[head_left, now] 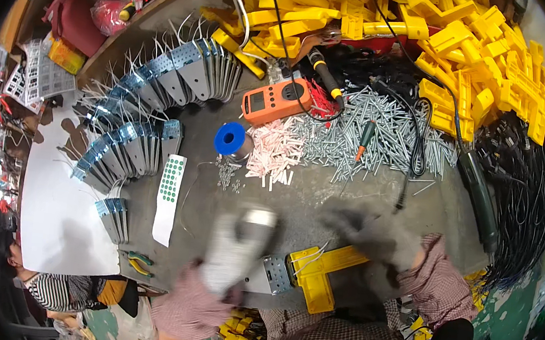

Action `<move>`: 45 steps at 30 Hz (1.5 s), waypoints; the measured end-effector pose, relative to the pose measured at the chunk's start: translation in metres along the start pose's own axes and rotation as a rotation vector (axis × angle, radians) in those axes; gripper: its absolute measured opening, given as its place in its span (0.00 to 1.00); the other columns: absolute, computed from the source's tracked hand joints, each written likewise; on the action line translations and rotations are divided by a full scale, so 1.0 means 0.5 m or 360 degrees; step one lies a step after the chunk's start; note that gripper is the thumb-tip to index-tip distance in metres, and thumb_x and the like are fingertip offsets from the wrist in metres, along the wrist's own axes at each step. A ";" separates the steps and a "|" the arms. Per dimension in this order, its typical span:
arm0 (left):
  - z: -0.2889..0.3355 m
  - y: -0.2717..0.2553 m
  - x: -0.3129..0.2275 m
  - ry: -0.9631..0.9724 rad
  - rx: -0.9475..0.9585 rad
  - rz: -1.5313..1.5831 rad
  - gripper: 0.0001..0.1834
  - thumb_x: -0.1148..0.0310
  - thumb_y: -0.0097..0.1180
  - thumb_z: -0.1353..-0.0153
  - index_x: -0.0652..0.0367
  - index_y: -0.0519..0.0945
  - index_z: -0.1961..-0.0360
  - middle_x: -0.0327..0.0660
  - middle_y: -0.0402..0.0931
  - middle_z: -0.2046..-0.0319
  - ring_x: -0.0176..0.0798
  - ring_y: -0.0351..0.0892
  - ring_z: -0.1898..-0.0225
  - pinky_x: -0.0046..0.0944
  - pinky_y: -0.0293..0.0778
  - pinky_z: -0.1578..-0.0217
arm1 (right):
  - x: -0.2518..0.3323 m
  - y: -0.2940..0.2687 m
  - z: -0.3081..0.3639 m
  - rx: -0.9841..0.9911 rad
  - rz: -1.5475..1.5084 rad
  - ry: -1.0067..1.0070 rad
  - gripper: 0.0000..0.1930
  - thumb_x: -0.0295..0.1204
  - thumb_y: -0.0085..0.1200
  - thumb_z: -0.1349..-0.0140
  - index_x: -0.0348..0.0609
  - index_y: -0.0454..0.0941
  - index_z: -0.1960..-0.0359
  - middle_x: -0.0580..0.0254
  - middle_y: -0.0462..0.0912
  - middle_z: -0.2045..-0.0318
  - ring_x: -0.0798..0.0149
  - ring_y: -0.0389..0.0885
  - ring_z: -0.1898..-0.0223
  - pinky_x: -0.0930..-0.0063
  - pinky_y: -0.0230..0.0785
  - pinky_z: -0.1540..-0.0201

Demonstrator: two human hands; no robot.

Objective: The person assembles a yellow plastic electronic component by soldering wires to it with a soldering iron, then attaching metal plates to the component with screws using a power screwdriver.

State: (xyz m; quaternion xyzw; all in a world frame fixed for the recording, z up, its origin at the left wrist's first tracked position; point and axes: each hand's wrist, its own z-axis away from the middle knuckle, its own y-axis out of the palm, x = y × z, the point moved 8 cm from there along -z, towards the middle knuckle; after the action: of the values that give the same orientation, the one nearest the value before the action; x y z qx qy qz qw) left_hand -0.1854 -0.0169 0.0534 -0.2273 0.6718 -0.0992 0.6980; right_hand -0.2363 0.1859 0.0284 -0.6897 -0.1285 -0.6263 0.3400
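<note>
My left hand (236, 249), in a light grey glove, is smeared by motion above the near side of the grey table. A pale, shiny patch shows at its tip; I cannot make out whether that is something held. Right beside it lies a flat metal plate with holes (275, 274), its one end set in a yellow plastic housing (314, 287). Thin white wires rise from the housing, and its yellow arm points right. My right hand (372, 232), in a darker grey glove, is blurred too, above and to the right of the housing. Its fingers are unclear.
Behind lie loose screws (383, 125), pink sleeves (276, 149), a blue solder spool (229, 139) and an orange multimeter (276, 101). Yellow housings (496, 61) pile up at the back right, near black cables (523, 190). Metal plates with wires (125, 148) stand in rows at left.
</note>
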 end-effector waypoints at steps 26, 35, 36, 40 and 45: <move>-0.247 0.178 -0.142 0.1237 0.0350 -0.0549 0.20 0.83 0.58 0.49 0.56 0.79 0.54 0.47 0.81 0.62 0.53 0.82 0.60 0.43 0.79 0.59 | -0.115 0.023 -0.048 -0.0081 -0.2066 0.0678 0.19 0.42 0.37 0.25 0.41 0.75 0.51 0.73 0.75 0.72 0.83 0.57 0.82 0.88 0.48 0.82; 0.076 0.135 -0.156 0.2158 0.0821 -0.1389 0.21 0.71 0.55 0.46 0.57 0.78 0.49 0.47 0.76 0.47 0.43 0.79 0.51 0.38 0.81 0.55 | -0.105 -0.059 -0.049 -0.0404 -0.1646 0.0285 0.11 0.34 0.46 0.29 0.41 0.75 0.53 0.72 0.73 0.73 0.83 0.57 0.83 0.87 0.47 0.82; 0.072 0.126 -0.154 0.2139 0.0782 -0.1448 0.20 0.71 0.55 0.46 0.57 0.79 0.50 0.48 0.76 0.47 0.43 0.79 0.51 0.38 0.80 0.54 | -0.079 -0.041 -0.053 -0.0206 -0.1494 0.0349 0.13 0.35 0.47 0.29 0.40 0.75 0.53 0.72 0.74 0.72 0.83 0.57 0.83 0.87 0.47 0.82; 0.087 0.130 -0.128 0.2252 0.0876 -0.1443 0.22 0.65 0.51 0.45 0.63 0.76 0.49 0.54 0.74 0.47 0.54 0.76 0.46 0.45 0.77 0.48 | -0.045 -0.010 -0.046 -0.0052 -0.0976 0.0271 0.14 0.38 0.50 0.32 0.40 0.78 0.56 0.72 0.75 0.71 0.84 0.61 0.79 0.87 0.52 0.78; 0.121 0.135 -0.112 0.2609 0.0855 -0.1862 0.22 0.58 0.46 0.41 0.59 0.78 0.50 0.54 0.76 0.49 0.54 0.77 0.50 0.45 0.79 0.51 | -0.024 -0.010 -0.041 -0.0090 -0.1021 0.0385 0.08 0.33 0.58 0.37 0.41 0.80 0.64 0.72 0.78 0.73 0.78 0.74 0.71 0.84 0.68 0.66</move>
State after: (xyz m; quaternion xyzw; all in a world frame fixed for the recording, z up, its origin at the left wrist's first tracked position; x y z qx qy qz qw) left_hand -0.1416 0.0785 0.0726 -0.2175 0.6805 -0.6923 -0.1017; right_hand -0.2574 0.1797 0.0183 -0.5441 -0.2802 -0.7818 0.1194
